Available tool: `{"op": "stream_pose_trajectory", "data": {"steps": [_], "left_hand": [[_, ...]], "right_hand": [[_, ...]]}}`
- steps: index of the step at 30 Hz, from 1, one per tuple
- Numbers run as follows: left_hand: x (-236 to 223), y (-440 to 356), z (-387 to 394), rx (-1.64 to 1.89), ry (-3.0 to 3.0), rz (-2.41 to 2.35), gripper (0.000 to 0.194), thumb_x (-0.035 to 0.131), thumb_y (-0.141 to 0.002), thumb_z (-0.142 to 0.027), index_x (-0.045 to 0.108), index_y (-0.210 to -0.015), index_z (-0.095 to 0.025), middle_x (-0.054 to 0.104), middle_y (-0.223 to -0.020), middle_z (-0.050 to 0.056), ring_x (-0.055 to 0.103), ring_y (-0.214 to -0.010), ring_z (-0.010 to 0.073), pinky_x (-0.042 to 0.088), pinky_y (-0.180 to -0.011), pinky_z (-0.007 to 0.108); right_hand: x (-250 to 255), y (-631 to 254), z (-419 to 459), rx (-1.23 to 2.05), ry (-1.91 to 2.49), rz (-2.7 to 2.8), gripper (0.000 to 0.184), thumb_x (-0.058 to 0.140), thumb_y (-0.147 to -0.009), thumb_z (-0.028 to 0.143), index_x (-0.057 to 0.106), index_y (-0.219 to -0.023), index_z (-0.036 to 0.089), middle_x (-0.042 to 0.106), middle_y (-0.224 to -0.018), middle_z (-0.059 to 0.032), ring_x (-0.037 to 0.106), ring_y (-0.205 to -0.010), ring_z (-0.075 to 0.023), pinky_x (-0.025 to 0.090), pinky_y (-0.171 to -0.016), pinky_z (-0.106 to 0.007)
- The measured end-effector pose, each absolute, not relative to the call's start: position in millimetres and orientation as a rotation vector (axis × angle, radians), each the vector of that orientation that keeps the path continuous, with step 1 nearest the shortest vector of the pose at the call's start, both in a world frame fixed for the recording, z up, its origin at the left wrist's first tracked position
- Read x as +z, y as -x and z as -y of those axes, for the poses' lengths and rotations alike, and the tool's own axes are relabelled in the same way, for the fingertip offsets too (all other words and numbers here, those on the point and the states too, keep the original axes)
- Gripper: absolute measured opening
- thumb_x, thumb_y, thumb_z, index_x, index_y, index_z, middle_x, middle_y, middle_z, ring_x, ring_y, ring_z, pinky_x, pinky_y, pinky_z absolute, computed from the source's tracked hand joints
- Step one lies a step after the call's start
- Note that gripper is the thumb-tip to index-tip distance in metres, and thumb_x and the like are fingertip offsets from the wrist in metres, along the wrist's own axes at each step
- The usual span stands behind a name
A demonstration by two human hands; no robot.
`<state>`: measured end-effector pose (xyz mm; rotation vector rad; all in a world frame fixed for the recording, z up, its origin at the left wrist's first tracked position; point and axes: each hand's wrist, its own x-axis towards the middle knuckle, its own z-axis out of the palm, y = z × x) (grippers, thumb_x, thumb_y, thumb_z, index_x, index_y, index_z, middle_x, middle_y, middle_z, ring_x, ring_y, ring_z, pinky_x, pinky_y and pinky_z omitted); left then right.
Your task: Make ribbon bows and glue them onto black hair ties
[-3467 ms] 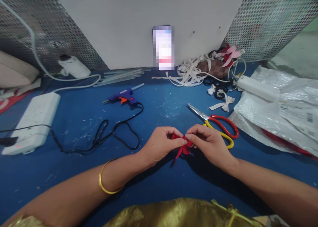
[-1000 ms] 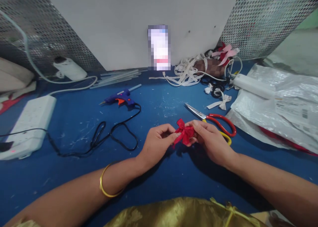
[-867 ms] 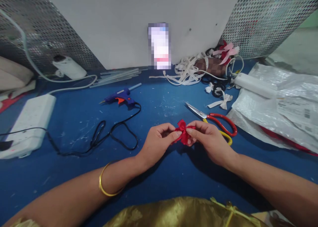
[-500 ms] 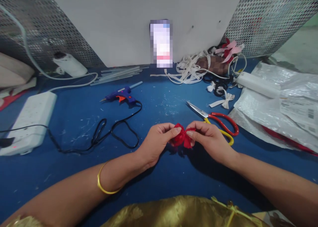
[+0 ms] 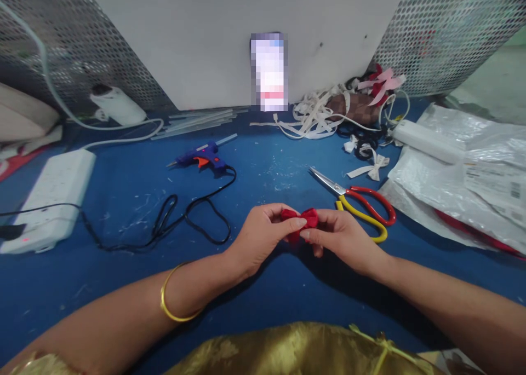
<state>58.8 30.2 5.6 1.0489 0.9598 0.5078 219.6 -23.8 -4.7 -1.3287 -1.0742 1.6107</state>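
Note:
A small red ribbon bow [image 5: 311, 217] is pinched between my two hands, just above the blue table [image 5: 263, 293]. My left hand [image 5: 265, 227] is closed on its left side, the thumb lying across the middle. From the right, my right hand [image 5: 343, 235] grips the bow's lower right part, its thumb tip close to the left thumb. Fingers cover much of the ribbon. Right behind my right hand lie scissors [image 5: 343, 190] with one red and one yellow handle, blades pointing away to the left.
A blue glue gun [image 5: 205, 155] lies at left with its black cord looping toward a white power strip [image 5: 53, 194]. Glue sticks [image 5: 197, 122] and a lit phone [image 5: 269, 74] are at the back. White ribbons [image 5: 314, 112] and plastic packages [image 5: 447, 183] occupy the right.
Both thumbs have shifted inward to the bow's middle, and my right hand has moved slightly left and lower on it. The bow has turned, its loops now spread sideways.

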Motion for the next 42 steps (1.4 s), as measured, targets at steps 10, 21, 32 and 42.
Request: {"op": "stream_pose_trajectory", "data": {"steps": [10,21,32,42], "left_hand": [[4,-57,-37,0.474,-0.831,-0.977,0.024,0.071,-0.070,-0.034,0.068,-0.077,-0.011,0.067,-0.069,0.006,0.059,-0.060,0.0125,0.047,-0.061,0.025],[10,-53,-47,0.524,-0.750,-0.924,0.040,0.063,-0.076,-0.051,0.068,-0.078,-0.011,0.068,-0.073,0.008,0.060,-0.061,0.0132,0.047,-0.054,0.022],[8,-58,-31,0.518,-0.904,-0.969,0.016,0.072,-0.067,-0.026,0.066,-0.075,-0.013,0.064,-0.065,0.001,0.056,-0.056,0.0104,0.044,-0.058,0.024],[10,-58,-31,0.493,-1.022,-0.998,0.014,0.068,-0.069,-0.027,0.066,-0.067,-0.013,0.058,-0.057,0.000,0.047,-0.054,0.0093,0.037,-0.055,0.022]], "right_hand": [[-11,-220,25,1.598,1.354,1.115,0.023,0.065,-0.079,0.038,0.060,-0.079,0.015,0.056,-0.060,0.0032,0.053,-0.047,-0.0072,0.045,-0.048,-0.020],[-8,-220,25,1.573,1.352,1.005,0.045,0.052,-0.083,0.058,0.058,-0.074,0.014,0.055,-0.060,0.0013,0.056,-0.049,-0.0097,0.045,-0.046,-0.021],[-8,-211,30,1.538,1.355,1.170,0.032,0.070,-0.073,0.045,0.062,-0.084,0.016,0.058,-0.062,0.0031,0.051,-0.049,-0.0081,0.044,-0.048,-0.020],[-10,-218,30,1.308,1.375,1.628,0.031,0.038,-0.095,0.037,0.060,-0.084,0.018,0.053,-0.064,0.0004,0.049,-0.054,-0.0102,0.041,-0.052,-0.022]]}}
